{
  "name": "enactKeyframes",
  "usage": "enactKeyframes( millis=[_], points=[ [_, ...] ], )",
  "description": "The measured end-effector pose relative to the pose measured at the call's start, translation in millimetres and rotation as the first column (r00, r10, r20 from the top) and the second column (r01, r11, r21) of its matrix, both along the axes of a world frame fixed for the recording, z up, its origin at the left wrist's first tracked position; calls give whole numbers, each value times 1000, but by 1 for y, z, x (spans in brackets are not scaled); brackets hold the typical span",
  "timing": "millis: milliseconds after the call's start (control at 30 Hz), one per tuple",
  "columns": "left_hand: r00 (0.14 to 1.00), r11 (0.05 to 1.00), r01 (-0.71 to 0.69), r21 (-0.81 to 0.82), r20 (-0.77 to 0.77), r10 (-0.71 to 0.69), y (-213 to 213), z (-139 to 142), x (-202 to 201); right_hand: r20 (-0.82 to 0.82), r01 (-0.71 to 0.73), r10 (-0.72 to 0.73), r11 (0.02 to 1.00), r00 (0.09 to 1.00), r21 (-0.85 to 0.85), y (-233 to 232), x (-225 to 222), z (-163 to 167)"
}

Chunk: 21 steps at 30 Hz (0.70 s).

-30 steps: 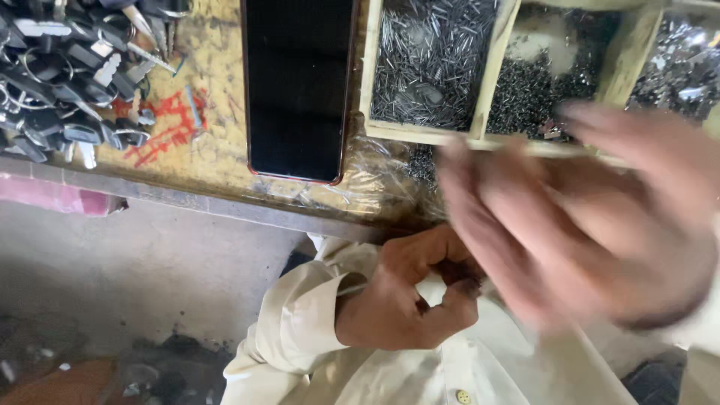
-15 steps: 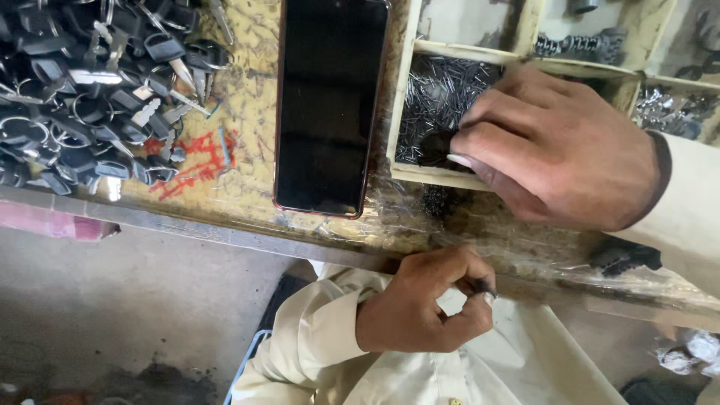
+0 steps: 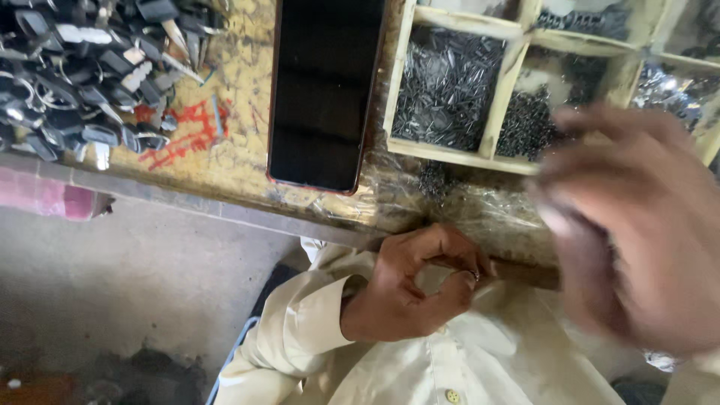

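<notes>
From my feed, the pile of dark metal key blanks [image 3: 82, 75] sits far left, the black slab phone [image 3: 324, 90] lies lengthwise away from me, and the wooden divided tray of small steel pins [image 3: 450, 86] is beyond. My left hand [image 3: 409, 289] pinches a tiny piece [image 3: 474, 276], axis unreadable. The right hand [image 3: 637, 232] is blurred; I cannot tell its grip. I judge this a pin-fitting step, needing a steady, aligned pinch.
</notes>
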<state>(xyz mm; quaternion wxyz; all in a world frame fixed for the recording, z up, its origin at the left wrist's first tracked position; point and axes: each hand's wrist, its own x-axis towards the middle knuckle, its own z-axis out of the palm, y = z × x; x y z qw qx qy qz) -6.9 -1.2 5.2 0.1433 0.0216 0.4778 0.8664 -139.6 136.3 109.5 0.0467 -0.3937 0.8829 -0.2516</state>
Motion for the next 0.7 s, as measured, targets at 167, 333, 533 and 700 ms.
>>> enactKeyframes(
  millis=[167, 333, 533, 700],
  points=[
    [963, 909, -118, 399, 271, 7, 9, 12, 14, -80, 153, -165, 978, 983, -138, 35, 75, -30],
    [927, 954, -146, 261, 373, 40, 18, 10, 20, 358, 533, -449, 826, 819, -184, 67, 130, -59],
    [968, 991, -20, 132, 251, -13, 21, 9, 21, 59, 451, -452, 853, 890, -263, 65, 162, -76],
    [986, 998, 43, 44, 159, -49, 18, 11, 21, 8, 419, -435, 860, 900, -291, 71, 170, -96]
  ],
)
